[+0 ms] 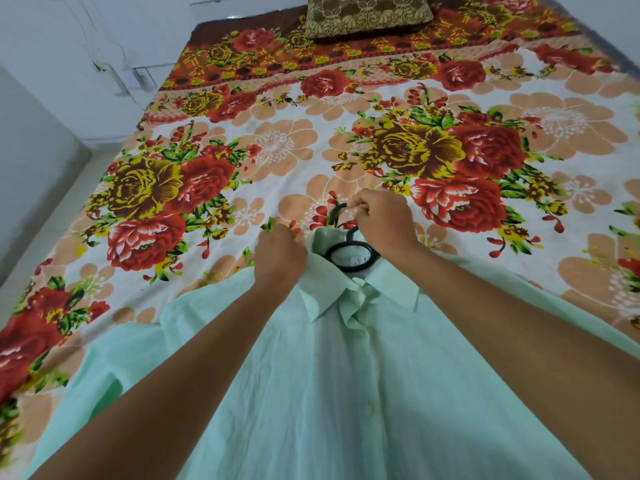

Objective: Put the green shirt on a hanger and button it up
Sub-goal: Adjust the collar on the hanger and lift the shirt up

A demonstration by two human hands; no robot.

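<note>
- pale green shirt: we have it lying face up on the bed, collar end away from us, body spreading toward the bottom edge of the view; the placket runs down the middle with small buttons showing, and the front lies closed as far as we can see
- collar: both points folded down, the neck opening round and showing a white label inside
- black hanger: inside the shirt, only its hook and neck ring showing; the ring sits in the neck opening, the hook lies on the bedsheet just above the collar
- our right hand: fingers curled and pinched onto the hanger's hook, the hand resting above the right side of the collar
- our left hand: closed on the shirt fabric at the left shoulder, just beside the collar; the fingertips are hidden under the hand, so we cannot tell how much cloth they hold
- our forearms: both bare, reaching in from the bottom corners over the shirt
- floral bedsheet: white ground with red, yellow and peach flowers, covering the whole bed
- patterned pillow: olive and cream, at the far end of the bed
- white wall: to the left, beyond the bed
</note>
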